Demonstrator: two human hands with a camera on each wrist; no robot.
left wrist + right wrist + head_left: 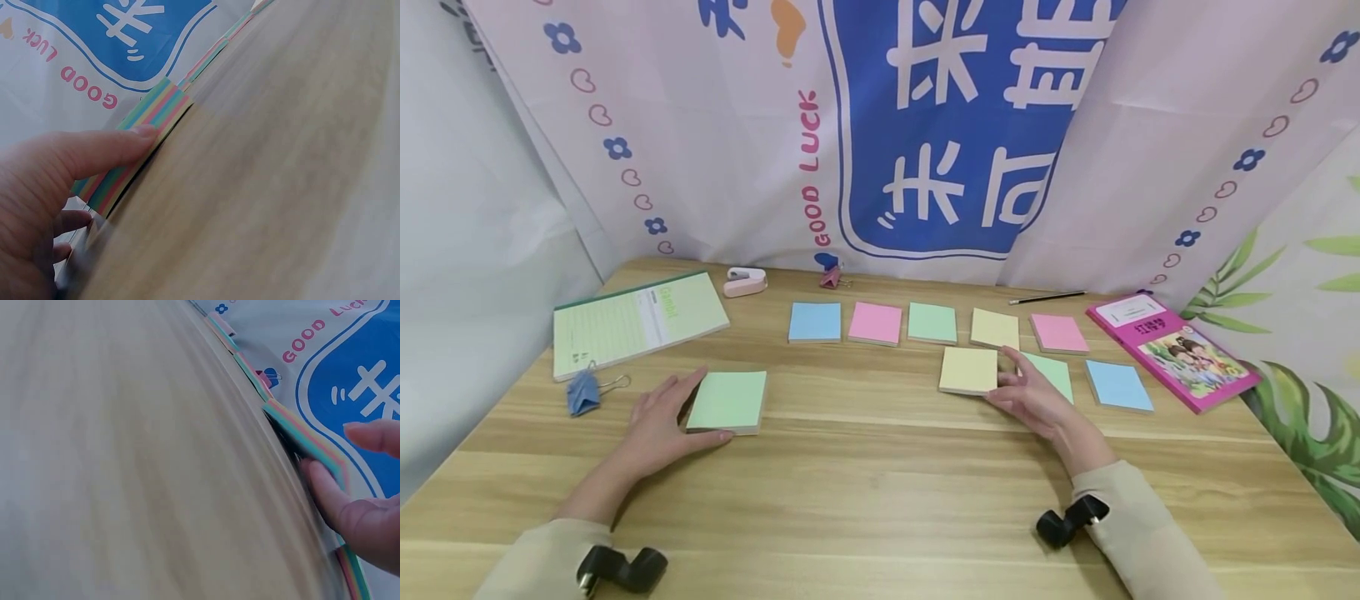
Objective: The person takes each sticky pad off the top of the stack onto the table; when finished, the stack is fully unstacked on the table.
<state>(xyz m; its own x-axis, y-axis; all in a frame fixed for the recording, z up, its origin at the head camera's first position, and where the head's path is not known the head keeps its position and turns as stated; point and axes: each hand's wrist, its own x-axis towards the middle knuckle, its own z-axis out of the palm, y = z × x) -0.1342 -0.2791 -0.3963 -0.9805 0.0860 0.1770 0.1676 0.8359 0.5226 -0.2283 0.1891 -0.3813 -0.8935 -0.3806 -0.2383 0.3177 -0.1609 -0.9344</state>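
Note:
My left hand [694, 408] holds the left side of a green-topped sticky note pad [730, 400] lying flat on the wooden table [880, 483]. The thumb runs along its near edge and a finger reaches its far corner. In the left wrist view the thumb [106, 150] presses the pad's striped, multicolour side [153, 119]. My right hand [1002, 379] holds the right edge of a yellow-topped pad [968, 370]. In the right wrist view its thumb [331, 494] is against that pad's side [306, 434], with a finger above it.
Several more pads lie in a row behind: blue [815, 322], pink [876, 322], green [932, 322]. A green notebook [636, 321], blue binder clip [583, 392] and pink stapler [745, 282] sit at the left. A pencil [1047, 296] and pink book [1172, 350] are at the right.

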